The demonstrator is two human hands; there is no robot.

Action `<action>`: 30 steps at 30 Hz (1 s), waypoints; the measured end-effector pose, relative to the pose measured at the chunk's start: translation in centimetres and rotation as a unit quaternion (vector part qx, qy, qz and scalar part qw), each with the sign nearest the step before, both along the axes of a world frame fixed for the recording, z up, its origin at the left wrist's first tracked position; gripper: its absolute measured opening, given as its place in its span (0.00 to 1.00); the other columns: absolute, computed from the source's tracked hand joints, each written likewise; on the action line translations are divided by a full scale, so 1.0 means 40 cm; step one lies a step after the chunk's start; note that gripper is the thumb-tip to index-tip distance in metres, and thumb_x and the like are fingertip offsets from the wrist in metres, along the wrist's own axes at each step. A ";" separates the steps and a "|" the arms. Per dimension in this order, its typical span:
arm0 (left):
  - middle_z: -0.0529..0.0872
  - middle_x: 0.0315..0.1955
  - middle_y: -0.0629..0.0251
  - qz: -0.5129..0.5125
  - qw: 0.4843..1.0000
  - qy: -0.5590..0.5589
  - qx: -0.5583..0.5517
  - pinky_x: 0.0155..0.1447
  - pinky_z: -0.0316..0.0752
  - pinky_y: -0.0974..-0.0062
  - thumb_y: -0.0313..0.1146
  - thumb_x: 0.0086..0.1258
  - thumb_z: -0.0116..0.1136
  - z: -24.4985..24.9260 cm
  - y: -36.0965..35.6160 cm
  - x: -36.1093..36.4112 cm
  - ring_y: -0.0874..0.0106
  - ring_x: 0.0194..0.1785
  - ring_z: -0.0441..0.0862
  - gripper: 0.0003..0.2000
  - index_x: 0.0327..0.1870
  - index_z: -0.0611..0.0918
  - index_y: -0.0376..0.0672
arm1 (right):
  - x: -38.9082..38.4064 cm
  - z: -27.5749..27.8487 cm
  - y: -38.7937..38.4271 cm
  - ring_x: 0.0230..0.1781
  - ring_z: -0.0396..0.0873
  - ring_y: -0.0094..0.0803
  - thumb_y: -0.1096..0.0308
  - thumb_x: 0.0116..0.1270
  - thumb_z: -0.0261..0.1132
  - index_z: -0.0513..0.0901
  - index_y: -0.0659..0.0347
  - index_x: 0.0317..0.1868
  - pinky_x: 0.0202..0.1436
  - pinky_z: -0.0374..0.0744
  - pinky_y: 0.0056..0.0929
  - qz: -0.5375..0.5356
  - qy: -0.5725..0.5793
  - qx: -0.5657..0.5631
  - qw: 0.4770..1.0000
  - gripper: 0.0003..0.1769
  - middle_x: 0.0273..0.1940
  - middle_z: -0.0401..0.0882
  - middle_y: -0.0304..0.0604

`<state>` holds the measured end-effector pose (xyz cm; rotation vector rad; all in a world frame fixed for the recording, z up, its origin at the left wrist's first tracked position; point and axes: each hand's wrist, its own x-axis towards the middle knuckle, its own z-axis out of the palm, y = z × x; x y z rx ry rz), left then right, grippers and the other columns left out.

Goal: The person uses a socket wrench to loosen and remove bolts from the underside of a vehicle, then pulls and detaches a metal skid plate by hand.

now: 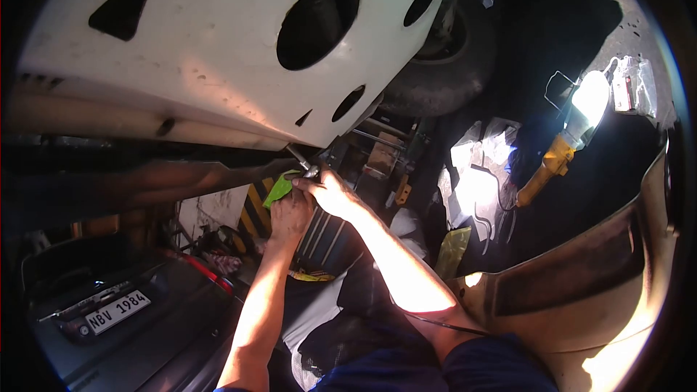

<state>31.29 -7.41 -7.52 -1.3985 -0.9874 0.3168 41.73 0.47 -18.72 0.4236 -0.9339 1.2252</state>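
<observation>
Both hands meet under the lower edge of a pale perforated metal panel [210, 65]. My right hand [328, 192] is closed around the head of a shiny metal ratchet wrench [311, 172]. Its socket shaft [298, 154] reaches up to the panel's corner. Just below and to the left, my left hand [292, 214] is closed with its fingers against a bright green piece [279, 189], whose kind I cannot make out. The fingertips of the two hands touch or nearly touch. Whatever the shaft's end fits onto is hidden in shadow.
A lit work lamp with a yellow handle [555, 160] lies at right. Beyond the panel is a tyre [443, 80]. A dark car [123, 327] stands lower left. A curved body panel [573, 290] rises at lower right. A yellow-and-black striped board [258, 210] stands behind my hands.
</observation>
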 end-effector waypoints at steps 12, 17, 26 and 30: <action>0.90 0.30 0.45 0.152 0.981 -0.121 0.017 0.47 0.85 0.49 0.52 0.76 0.58 0.025 -0.138 0.170 0.47 0.38 0.90 0.21 0.35 0.91 0.41 | -0.121 0.043 0.023 0.44 0.89 0.35 0.73 0.76 0.66 0.85 0.73 0.48 0.54 0.88 0.34 0.178 0.135 0.037 0.974 0.09 0.44 0.91 0.51; 0.90 0.31 0.46 0.172 0.978 -0.119 0.002 0.48 0.85 0.51 0.46 0.71 0.62 0.046 -0.126 0.135 0.47 0.39 0.90 0.16 0.38 0.90 0.41 | -0.156 0.053 0.034 0.45 0.89 0.32 0.71 0.73 0.71 0.82 0.71 0.48 0.52 0.88 0.34 0.135 0.126 0.006 0.983 0.11 0.44 0.90 0.47; 0.88 0.50 0.48 -0.071 0.845 -0.488 -0.207 0.54 0.82 0.64 0.43 0.70 0.66 0.000 0.272 -0.270 0.56 0.54 0.86 0.20 0.57 0.83 0.40 | -0.141 0.022 0.014 0.40 0.86 0.66 0.76 0.63 0.68 0.65 0.78 0.68 0.52 0.86 0.52 -0.514 0.041 -0.160 0.842 0.35 0.36 0.86 0.64; 0.87 0.53 0.52 0.170 0.926 -0.247 -0.230 0.58 0.81 0.67 0.48 0.71 0.68 0.071 0.107 -0.143 0.58 0.59 0.84 0.27 0.64 0.79 0.41 | -0.112 0.036 -0.018 0.36 0.89 0.55 0.74 0.68 0.69 0.69 0.74 0.66 0.45 0.87 0.49 -0.197 0.005 -0.158 0.968 0.29 0.34 0.88 0.55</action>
